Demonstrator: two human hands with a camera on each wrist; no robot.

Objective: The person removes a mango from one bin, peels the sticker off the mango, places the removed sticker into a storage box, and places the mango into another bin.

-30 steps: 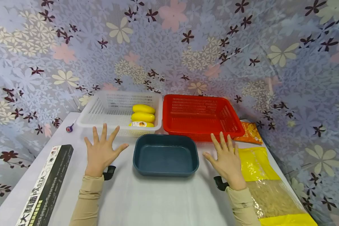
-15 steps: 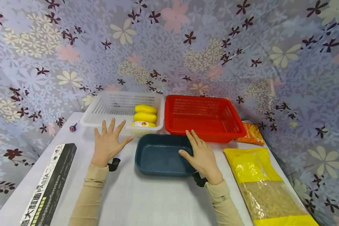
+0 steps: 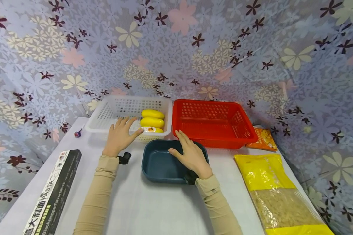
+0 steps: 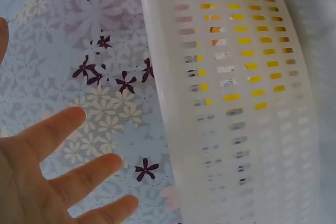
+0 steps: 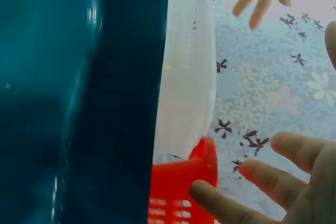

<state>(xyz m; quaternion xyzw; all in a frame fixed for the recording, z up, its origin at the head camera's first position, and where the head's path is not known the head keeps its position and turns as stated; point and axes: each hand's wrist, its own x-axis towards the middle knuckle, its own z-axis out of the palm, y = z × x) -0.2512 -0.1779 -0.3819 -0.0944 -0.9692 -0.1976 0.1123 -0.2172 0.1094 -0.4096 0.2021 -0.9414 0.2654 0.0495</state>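
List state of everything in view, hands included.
Left hand, fingers extended, holding nothing
Right hand, fingers extended, holding nothing
White basket, upright, uncovered
Yellow items, three, lying side by side
Blue dish, upright, uncovered
Red basket, upright, uncovered
Pasta box, lying, near end out of frame
Lollipop, lying, wrapping unclear
Orange packet, lying, partly hidden
Yellow bag, lying, near end out of frame

Head view: bright, diffuse light; table (image 3: 156,209) pale, soft shadows inward of left sleeve (image 3: 97,195) and right sleeve (image 3: 219,205). Small glints on yellow bag (image 3: 279,199). Sides splay outward (wide-lens look). Left wrist: hazy, basket (image 4: 210,124) milky, its edges soft. Right wrist: bluish cast, tub (image 5: 115,108) dark with glossy streaks; upper right corner washed pale pink.
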